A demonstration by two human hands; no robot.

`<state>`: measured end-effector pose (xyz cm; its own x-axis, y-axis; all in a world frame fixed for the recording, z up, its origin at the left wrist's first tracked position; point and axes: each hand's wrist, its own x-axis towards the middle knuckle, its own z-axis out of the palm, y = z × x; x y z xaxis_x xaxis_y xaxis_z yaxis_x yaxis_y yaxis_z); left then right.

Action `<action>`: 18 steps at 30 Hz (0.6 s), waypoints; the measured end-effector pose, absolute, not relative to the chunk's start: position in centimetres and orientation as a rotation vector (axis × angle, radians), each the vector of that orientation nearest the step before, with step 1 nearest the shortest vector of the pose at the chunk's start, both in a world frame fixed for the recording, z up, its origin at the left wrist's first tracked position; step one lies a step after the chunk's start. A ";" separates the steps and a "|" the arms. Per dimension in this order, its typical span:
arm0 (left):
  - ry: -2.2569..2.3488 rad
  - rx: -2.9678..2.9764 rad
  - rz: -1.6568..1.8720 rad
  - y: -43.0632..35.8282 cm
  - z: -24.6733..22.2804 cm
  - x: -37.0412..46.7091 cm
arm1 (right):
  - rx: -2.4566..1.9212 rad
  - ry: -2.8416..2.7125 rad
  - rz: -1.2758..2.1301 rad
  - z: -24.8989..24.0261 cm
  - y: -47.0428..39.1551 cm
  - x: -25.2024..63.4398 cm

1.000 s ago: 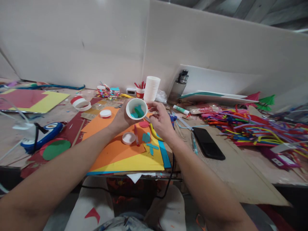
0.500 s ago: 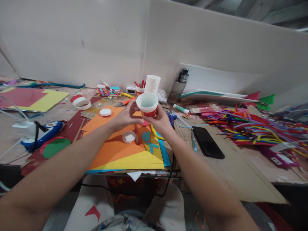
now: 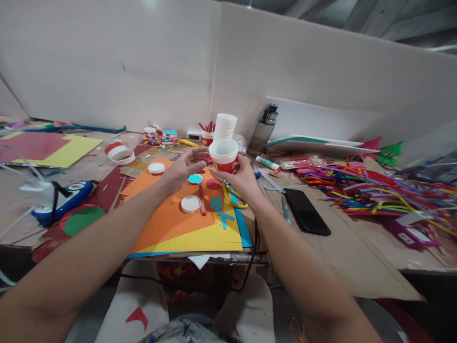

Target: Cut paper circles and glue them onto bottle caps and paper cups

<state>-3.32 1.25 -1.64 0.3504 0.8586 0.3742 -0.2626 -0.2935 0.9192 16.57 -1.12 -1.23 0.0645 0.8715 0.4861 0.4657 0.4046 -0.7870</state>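
Note:
A white-and-red paper cup [image 3: 225, 164], its mouth tilted toward me, is held above the table by my right hand [image 3: 244, 181]. To the left of the cup my left hand [image 3: 183, 169] has its fingers spread and holds nothing. Under the hands lie orange paper sheets [image 3: 162, 231] over a yellow sheet [image 3: 200, 242]. On them rest a white ring-like cup base [image 3: 190, 204], another white round piece [image 3: 156, 168], a light-blue disc [image 3: 194, 179], a red disc [image 3: 213, 184] and blue paper cutouts [image 3: 216, 204]. Yellow-handled scissors [image 3: 233, 200] lie partly behind my right hand.
Behind the cup stand a stack of white cups [image 3: 225, 126] and a cup of red sticks [image 3: 207, 135]. At the right are a black phone [image 3: 307, 212], a glue stick [image 3: 267, 163] and a pile of pipe cleaners [image 3: 357, 186]. A blue-and-white device [image 3: 64, 200] sits left.
My left hand has let go of the cup and moved left. My right hand has shifted the cup slightly right and down. The light-blue disc and scissors now show more.

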 end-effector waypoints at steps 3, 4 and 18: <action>0.543 1.584 1.207 0.9 -1.8 -2.9 | -1.201 -1.656 0.483 -1.7 -2.0 15.1; 0.563 1.603 1.214 0.8 -1.9 -2.8 | -1.187 -1.686 0.471 -1.7 -2.2 14.8; 1.109 1.464 1.505 3.6 -1.8 -5.4 | -1.304 -1.779 0.349 -1.5 -2.1 15.6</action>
<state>-5.35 3.59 -1.81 -0.0662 0.9352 0.3478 0.0552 -0.3446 0.9371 15.64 -2.05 -1.47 -0.0639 0.8744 0.4809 0.6282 0.4097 -0.6614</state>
